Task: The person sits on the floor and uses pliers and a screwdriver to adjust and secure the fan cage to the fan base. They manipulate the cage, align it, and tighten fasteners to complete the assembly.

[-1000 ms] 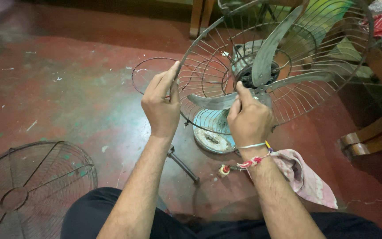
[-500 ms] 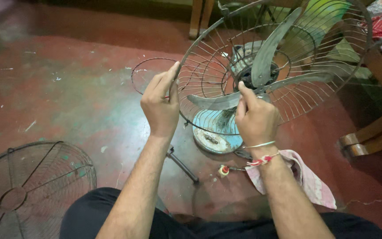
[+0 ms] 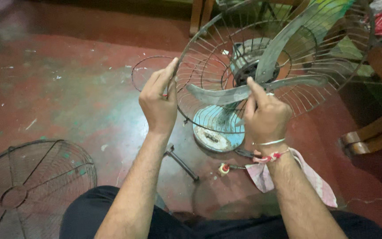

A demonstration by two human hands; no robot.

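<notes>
An old table fan stands on the red floor, its rear wire guard facing me and its grey blades bare. My left hand grips the left rim of that guard. My right hand pinches the lower blade near the hub, index finger pointing up along it. The fan's pale blue round base sits beneath my hands.
The detached front wire guard lies on the floor at lower left. A pink cloth, a small red-and-white part and a dark metal tool lie by my knees. Wooden furniture legs stand at right.
My right hand has shifted slightly up and right along the blade, and the blades have turned a little. My left hand stays on the guard rim.
</notes>
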